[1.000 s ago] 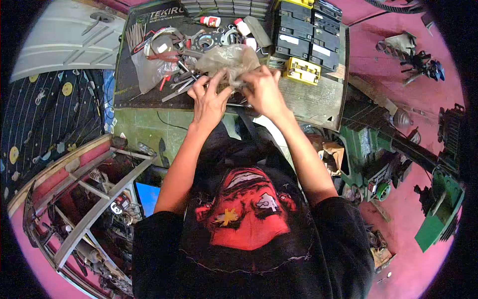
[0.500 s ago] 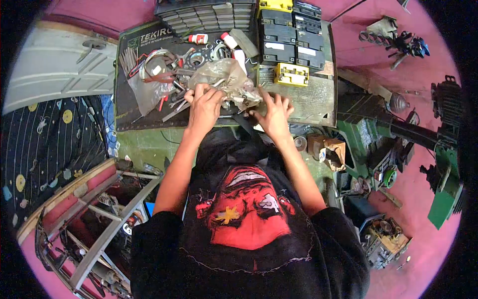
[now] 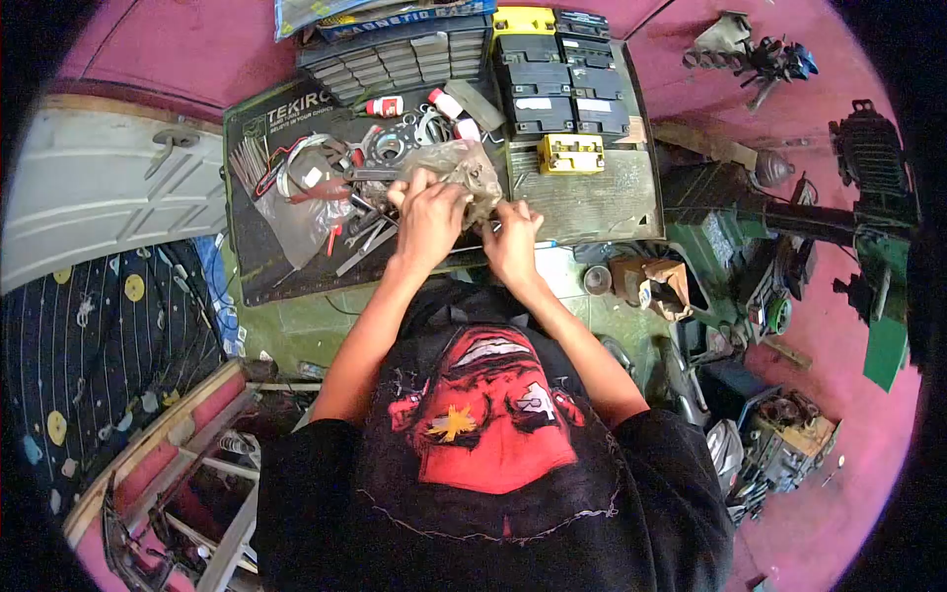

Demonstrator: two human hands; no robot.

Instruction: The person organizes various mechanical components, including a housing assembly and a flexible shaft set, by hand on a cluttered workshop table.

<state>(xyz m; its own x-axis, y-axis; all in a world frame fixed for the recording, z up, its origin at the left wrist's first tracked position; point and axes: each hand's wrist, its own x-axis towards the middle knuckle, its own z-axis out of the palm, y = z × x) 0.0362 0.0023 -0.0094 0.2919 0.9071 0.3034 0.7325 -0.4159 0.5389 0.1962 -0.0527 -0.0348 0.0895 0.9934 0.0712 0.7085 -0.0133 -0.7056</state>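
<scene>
A crumpled clear plastic bag [image 3: 444, 162] with greyish contents lies at the front of the workbench, between my hands. My left hand [image 3: 430, 221] is closed on the bag's near left side, its fingers bent over the plastic. At the bag's lower right corner, my right hand [image 3: 512, 242] pinches the plastic with curled fingers. What sits inside the folds is hidden. Just left of my left hand lie wrenches [image 3: 367, 240] and other metal tools. A thin blue-and-white stick [image 3: 546, 244] shows beside my right hand.
Black batteries [image 3: 538, 84] and a yellow battery [image 3: 572, 154] stand on the right of the bench mat [image 3: 258, 271]. Behind are a drawer cabinet [image 3: 395, 61] and red-and-white bottles [image 3: 385, 107]. A green machine [image 3: 888, 335] stands at right, a metal frame [image 3: 232, 543] at lower left.
My hands have come closer together, the right one moving left, and the bag is bunched tighter between them. The view has shifted slightly, showing more of the boxes above the cabinet.
</scene>
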